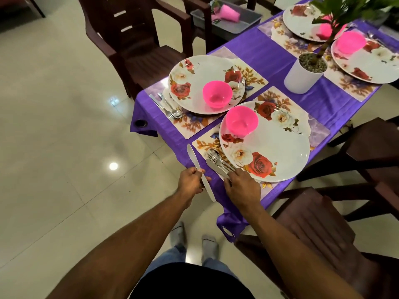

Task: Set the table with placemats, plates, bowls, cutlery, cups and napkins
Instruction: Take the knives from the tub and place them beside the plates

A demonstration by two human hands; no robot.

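Laying cutlery beside near plate on desk: right hand pinches the bundle's handles, aligning them; left hand grips spare knife, probably next.

Single view only, head cam, wide-angle, so nothing is shared with a second view. It looks forward and steeply down from standing height at the near corner of the worktop, which runs diagonally away to the upper right. Near plate sits close, just right of centre; both forearms enter from the bottom edge. Far plates and the potted plant sit beyond the near plate, toward the top right corner. Floor fills the area left of the worktop; straight lines bow at the edges.
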